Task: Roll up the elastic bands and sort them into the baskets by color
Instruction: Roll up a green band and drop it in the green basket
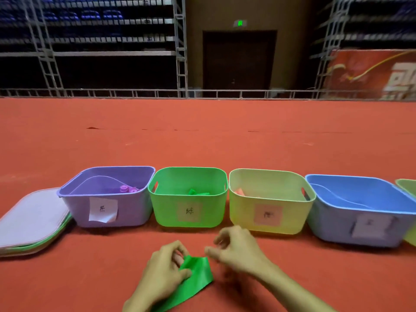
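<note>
A flat green elastic band [200, 274] lies on the red floor [202, 143], in front of a green plastic basket [166, 212]. The left hand [166, 266] pinches its far end with curled fingers. The blurred right hand [236, 248] hovers beside it, fingers loosely curled and empty.

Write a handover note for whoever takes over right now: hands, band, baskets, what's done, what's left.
Left hand: pinches the far end of the green band, which lies mostly unrolled on the red floor.
Right hand: blurred, above the band's far corner, fingers loosely curled, nothing visible in it.
Done: rolls lie in the purple basket and the green basket, and a pinkish one in the yellow basket. No rolls show in the blue basket.
Left: roll this band up and drop it in the green basket.
</note>
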`<state>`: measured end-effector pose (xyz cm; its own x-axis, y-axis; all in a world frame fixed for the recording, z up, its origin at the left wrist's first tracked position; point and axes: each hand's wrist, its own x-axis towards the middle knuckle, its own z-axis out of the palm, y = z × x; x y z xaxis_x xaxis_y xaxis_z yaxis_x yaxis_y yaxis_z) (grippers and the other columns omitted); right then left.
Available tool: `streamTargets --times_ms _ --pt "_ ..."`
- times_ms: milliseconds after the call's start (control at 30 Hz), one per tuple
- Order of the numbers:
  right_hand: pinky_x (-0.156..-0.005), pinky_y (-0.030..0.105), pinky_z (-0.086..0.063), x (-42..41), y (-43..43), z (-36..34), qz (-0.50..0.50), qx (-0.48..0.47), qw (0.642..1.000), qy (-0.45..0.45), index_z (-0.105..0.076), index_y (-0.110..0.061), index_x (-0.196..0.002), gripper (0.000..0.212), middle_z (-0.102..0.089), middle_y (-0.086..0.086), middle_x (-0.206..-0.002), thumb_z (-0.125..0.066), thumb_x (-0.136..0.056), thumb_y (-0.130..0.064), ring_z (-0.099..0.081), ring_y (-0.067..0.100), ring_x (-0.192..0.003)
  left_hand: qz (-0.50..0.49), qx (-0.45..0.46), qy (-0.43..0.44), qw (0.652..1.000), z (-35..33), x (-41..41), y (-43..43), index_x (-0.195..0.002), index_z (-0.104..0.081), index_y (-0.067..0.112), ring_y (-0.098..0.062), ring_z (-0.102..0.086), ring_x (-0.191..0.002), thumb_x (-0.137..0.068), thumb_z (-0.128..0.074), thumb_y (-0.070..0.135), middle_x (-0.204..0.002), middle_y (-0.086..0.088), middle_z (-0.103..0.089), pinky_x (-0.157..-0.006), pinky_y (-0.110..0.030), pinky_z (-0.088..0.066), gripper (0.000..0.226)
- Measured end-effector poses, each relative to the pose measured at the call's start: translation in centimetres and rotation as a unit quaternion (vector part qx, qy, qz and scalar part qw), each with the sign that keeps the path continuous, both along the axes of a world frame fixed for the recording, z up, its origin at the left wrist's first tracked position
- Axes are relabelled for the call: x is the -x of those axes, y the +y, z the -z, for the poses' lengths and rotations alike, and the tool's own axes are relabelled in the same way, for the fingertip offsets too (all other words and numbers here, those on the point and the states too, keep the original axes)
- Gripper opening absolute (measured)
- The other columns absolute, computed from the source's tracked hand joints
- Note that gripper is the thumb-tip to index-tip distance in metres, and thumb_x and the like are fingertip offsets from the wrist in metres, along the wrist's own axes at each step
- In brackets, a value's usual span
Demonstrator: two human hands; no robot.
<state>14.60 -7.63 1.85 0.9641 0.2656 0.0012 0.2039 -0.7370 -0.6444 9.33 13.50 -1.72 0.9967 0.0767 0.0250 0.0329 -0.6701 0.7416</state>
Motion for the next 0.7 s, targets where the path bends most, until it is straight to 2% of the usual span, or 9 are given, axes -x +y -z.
streamTargets --times_ms 67,133,167,267,333,400,467,600,700 --pt "-0.063 0.029 -0.052 1.4 -0.6 2.9 -0.051 -0.108 0.985 0.126 -0.066 -0.025 -0.09 0.038 -0.071 -0.005 -0.083 -0.085 -0.07 -0.051 -0.061 -0.004 -0.059 0.021 0.04 -0.043 0.998 -0.7 0.5 -1.3 -0.084 -0.067 0.034 -0.001 -0.053 -0.055 -0.067 -0.082 0.017 -0.064 0.013 -0.067 -0.062 -0.032 -0.053 0.028" --pt "-0.049 0.024 -0.047 2.2 -1.2 3.6 -0.066 -0.226 0.956 0.174 -0.066 -0.015 -0.093 0.021 -0.065 -0.004 -0.072 -0.084 -0.082 -0.012 -0.056 -0.001 -0.05 0.045 0.082 -0.084 0.992 -2.0 1.1 -2.8 -0.085 -0.069 0.032 -0.001 -0.058 -0.063 -0.068 -0.08 0.018 -0.069 0.009 -0.068 -0.064 -0.028 -0.051 0.024" --pt "-0.045 0.023 -0.047 2.7 -1.5 3.0 -0.065 -0.263 0.945 0.183 -0.067 -0.011 -0.093 0.017 -0.064 -0.003 -0.067 -0.08 -0.085 -0.003 -0.056 0.003 -0.049 0.061 0.109 -0.096 0.987 -2.9 1.4 -3.4 -0.088 -0.07 0.032 -0.003 -0.06 -0.067 -0.067 -0.08 0.017 -0.072 0.004 -0.069 -0.065 -0.026 -0.051 0.027" --pt "-0.046 0.019 -0.043 4.2 -3.1 -0.8 -0.072 -0.321 0.933 0.144 -0.071 -0.011 -0.084 0.013 -0.064 0.0 -0.068 -0.081 -0.081 -0.004 -0.055 0.009 -0.055 0.088 0.188 -0.107 0.972 -6.5 2.4 -4.9 -0.106 -0.071 0.023 -0.013 -0.065 -0.075 -0.071 -0.083 0.0 -0.082 -0.015 -0.071 -0.068 -0.022 -0.055 0.044" --pt "-0.054 0.02 -0.047 5.3 -4.6 -3.8 -0.076 -0.366 0.919 0.124 -0.074 -0.011 -0.086 0.016 -0.066 0.004 -0.078 -0.081 -0.072 -0.012 -0.061 0.011 -0.067 0.091 0.251 -0.118 0.956 -9.5 2.9 -5.7 -0.113 -0.068 0.01 -0.019 -0.069 -0.079 -0.071 -0.085 -0.008 -0.085 -0.014 -0.074 -0.071 -0.026 -0.059 0.049" --pt "-0.057 0.022 -0.05 6.5 -6.0 -6.6 -0.082 -0.396 0.909 0.101 -0.074 -0.009 -0.091 0.023 -0.067 0.007 -0.081 -0.075 -0.068 -0.014 -0.063 0.013 -0.073 0.097 0.316 -0.114 0.937 -12.8 3.6 -6.8 -0.112 -0.067 0.005 -0.023 -0.072 -0.081 -0.066 -0.086 -0.005 -0.091 -0.017 -0.076 -0.07 -0.031 -0.061 0.051" --pt "-0.053 0.02 -0.045 7.7 -7.5 -9.2 -0.085 -0.404 0.909 0.058 -0.073 -0.008 -0.088 0.021 -0.064 0.009 -0.077 -0.07 -0.067 -0.012 -0.057 0.016 -0.068 0.106 0.358 -0.108 0.921 -15.7 4.3 -8.2 -0.106 -0.069 0.006 -0.022 -0.073 -0.081 -0.062 -0.084 0.003 -0.091 -0.016 -0.077 -0.069 -0.03 -0.061 0.046" --pt "-0.052 0.022 -0.042 10.0 -10.7 -13.5 -0.123 -0.394 0.911 0.012 -0.07 0.0 -0.098 0.033 -0.061 0.01 -0.082 -0.059 -0.067 -0.004 -0.052 0.023 -0.073 0.133 0.397 -0.129 0.899 -20.0 5.4 -10.9 -0.098 -0.071 0.006 -0.024 -0.073 -0.084 -0.055 -0.089 0.002 -0.093 -0.019 -0.076 -0.073 -0.027 -0.06 0.047" --pt "-0.063 0.023 -0.052 11.4 -13.2 -16.1 -0.187 -0.381 0.905 0.023 -0.067 -0.002 -0.11 0.039 -0.065 0.005 -0.091 -0.057 -0.073 -0.004 -0.058 0.018 -0.081 0.152 0.365 -0.171 0.902 -21.9 6.4 -12.6 -0.097 -0.072 0.006 -0.023 -0.072 -0.088 -0.056 -0.091 0.001 -0.094 -0.02 -0.076 -0.078 -0.028 -0.059 0.046"
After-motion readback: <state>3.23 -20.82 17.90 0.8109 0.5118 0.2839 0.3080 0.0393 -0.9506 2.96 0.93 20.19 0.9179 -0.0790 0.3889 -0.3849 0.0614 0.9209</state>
